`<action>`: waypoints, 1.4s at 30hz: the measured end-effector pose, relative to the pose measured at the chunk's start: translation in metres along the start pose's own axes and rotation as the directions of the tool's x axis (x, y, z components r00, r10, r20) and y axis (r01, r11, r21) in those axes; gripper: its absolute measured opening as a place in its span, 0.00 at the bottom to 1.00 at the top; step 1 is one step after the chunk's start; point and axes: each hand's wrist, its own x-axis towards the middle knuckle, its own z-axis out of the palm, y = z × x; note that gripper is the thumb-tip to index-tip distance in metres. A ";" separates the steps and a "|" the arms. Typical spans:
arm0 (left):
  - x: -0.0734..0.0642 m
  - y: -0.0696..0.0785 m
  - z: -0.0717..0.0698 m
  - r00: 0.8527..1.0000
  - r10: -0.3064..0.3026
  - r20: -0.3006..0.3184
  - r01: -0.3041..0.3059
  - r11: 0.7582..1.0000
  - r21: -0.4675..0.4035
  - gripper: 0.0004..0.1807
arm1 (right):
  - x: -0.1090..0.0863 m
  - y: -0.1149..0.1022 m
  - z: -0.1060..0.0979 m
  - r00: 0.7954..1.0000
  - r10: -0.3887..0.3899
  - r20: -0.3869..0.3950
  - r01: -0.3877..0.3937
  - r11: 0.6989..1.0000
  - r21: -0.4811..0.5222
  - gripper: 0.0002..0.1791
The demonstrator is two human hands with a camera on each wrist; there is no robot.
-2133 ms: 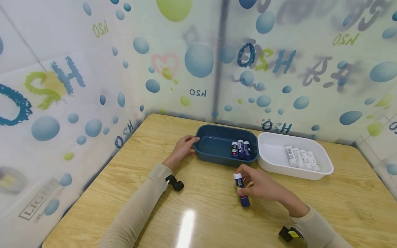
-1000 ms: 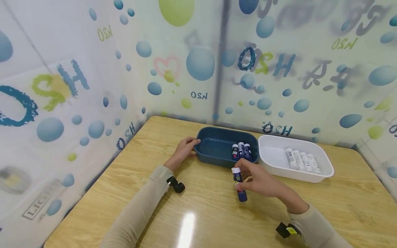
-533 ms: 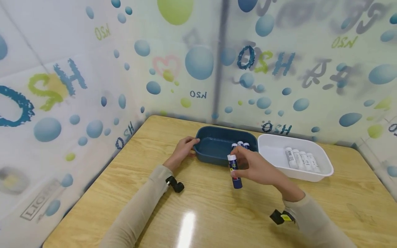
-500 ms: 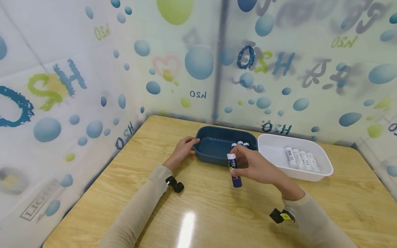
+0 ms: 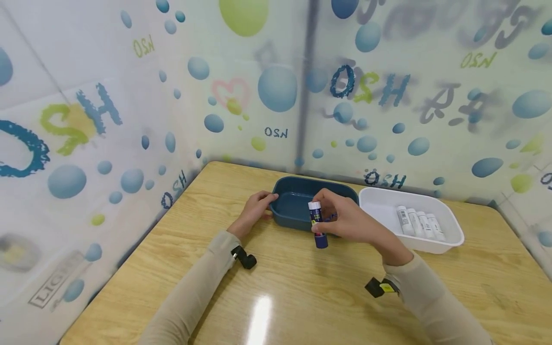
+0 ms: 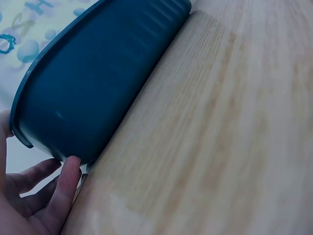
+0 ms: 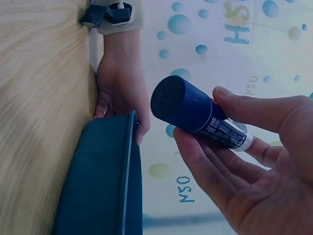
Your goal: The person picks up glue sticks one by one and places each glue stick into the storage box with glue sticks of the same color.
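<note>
My right hand (image 5: 351, 219) holds a glue stick (image 5: 316, 216) with a white cap and dark blue base. The stick is tilted slightly, in front of the dark blue bin (image 5: 293, 218) and overlapping its near wall in the head view. Its blue base (image 7: 181, 103) faces the right wrist camera, the thumb on one side and fingers on the other. My left hand (image 5: 255, 210) grips the bin's left end, thumb over the rim and fingers (image 6: 66, 188) against the outer wall. The glue sticks inside the bin are mostly hidden behind my right hand.
Touching the blue bin's right side stands a white bin (image 5: 377, 203) with several white tubes (image 5: 420, 224) lying side by side. Both bins stand on a wooden table (image 5: 284, 282), near its back edge by a patterned curtain (image 5: 241, 105).
My right hand has carried the glue stick up and leftward, from over the table to the blue bin's front, and now covers the sticks inside. The left hand has stayed at the bin's end.
</note>
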 end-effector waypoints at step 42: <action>0.003 -0.002 0.002 1.000 0.008 -0.009 -0.008 1.000 -0.002 0.26 | 0.069 -0.005 -0.055 0.979 0.205 -0.004 -0.201 0.958 -0.205 0.25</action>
